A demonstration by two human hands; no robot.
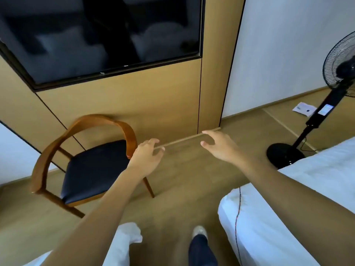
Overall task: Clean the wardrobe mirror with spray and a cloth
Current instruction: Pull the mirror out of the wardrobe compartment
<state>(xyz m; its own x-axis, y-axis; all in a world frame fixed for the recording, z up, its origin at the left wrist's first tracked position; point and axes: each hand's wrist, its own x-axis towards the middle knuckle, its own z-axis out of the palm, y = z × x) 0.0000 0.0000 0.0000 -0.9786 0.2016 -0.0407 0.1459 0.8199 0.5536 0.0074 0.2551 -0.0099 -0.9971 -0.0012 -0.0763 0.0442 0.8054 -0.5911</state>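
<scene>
My left hand [148, 156] and my right hand [219, 145] are both stretched out in front of me above the floor, fingers loosely curled, holding nothing. No spray bottle, cloth or wardrobe mirror shows in the head view. A large dark screen [99, 35] set in the wood-panelled wall [134, 100] fills the upper left and dimly reflects the room.
A wooden chair with a dark seat [92, 166] stands by the wall at left, close to my left hand. A white bed [299, 212] takes up the right. A black standing fan [330, 104] is at far right, papers [304, 109] beside it. My foot [199, 232] is on the floor.
</scene>
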